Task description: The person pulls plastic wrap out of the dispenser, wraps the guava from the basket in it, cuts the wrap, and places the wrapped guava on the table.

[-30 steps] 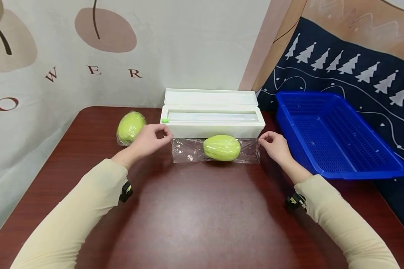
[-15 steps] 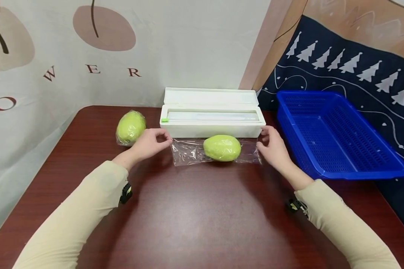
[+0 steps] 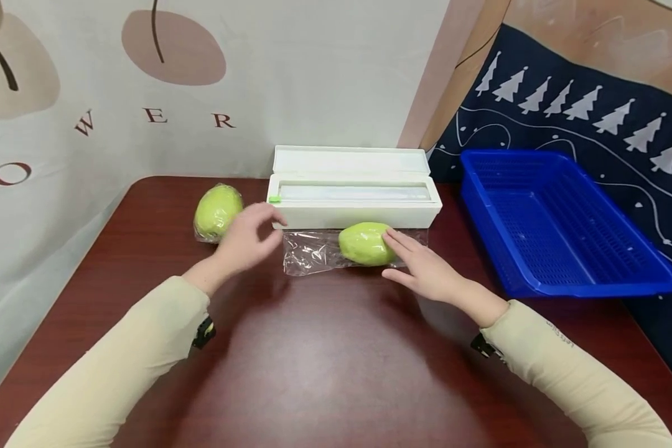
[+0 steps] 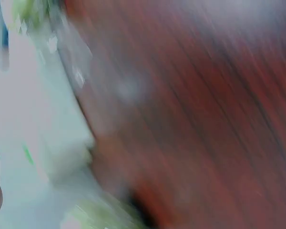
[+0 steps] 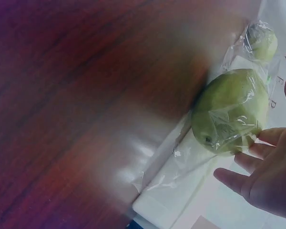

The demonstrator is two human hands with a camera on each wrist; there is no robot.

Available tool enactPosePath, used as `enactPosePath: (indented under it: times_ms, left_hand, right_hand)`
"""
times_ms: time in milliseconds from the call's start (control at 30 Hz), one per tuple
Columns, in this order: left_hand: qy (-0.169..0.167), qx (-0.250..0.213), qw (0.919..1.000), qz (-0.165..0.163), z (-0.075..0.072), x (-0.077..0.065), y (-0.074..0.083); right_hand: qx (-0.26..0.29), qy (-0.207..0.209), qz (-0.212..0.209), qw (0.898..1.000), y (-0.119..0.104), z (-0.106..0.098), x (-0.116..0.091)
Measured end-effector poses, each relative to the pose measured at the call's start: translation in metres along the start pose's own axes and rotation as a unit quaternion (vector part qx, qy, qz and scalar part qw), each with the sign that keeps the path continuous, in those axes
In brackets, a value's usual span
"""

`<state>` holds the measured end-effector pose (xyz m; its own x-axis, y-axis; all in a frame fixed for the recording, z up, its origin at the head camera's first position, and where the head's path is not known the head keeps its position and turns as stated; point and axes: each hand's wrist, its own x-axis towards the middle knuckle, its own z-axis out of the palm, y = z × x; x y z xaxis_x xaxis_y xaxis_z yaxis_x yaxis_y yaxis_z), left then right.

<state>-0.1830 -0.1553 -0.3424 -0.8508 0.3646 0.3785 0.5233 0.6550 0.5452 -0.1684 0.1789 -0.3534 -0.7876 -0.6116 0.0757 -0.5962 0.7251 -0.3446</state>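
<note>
Here the green fruit (image 3: 363, 244), wrapped in clear film (image 3: 308, 252) in front of the white box (image 3: 353, 216), is touched at its right end by the right hand (image 3: 428, 272), fingers outstretched! Near the film's left end, the left hand (image 3: 243, 240) is held, thumb and fingertips apart.

A yellow-green oval fruit (image 3: 363, 244) lies on its side in crinkled clear plastic film (image 3: 309, 254) extending past both ends.

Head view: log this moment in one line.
right hand: touching oval green fruit in clear plastic film | left hand: near film's left end, apparently holding nothing | open long white box: behind fruit
</note>
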Motion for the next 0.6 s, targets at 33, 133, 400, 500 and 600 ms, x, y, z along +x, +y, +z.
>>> enactPosePath:
  times_ms: [33, 133, 400, 500, 600]
  left_hand:
    - [-0.015, 0.017, 0.9991, 0.035, 0.004, 0.000, 0.008]
    - [-0.102, 0.079, 0.9836, 0.126, 0.024, 0.001, 0.031]
    - [-0.216, 0.110, 0.9664, 0.085, 0.066, 0.009, 0.044]
    - [-0.197, 0.081, 0.9746, 0.068, 0.070, 0.013, 0.040]
    - [-0.183, 0.051, 0.9802, 0.058, 0.073, 0.019, 0.039]
  right_hand:
    - [0.004, -0.002, 0.002, 1.000, -0.001, -0.001, 0.001]
    - [0.018, -0.009, 0.014, 1.000, -0.002, -0.003, 0.003]
    - [0.064, -0.022, 0.007, 0.998, 0.008, -0.007, 0.009]
    - [0.083, -0.014, -0.005, 0.996, 0.017, -0.008, 0.012]
    - [0.094, 0.000, -0.010, 0.996, 0.026, -0.008, 0.012]
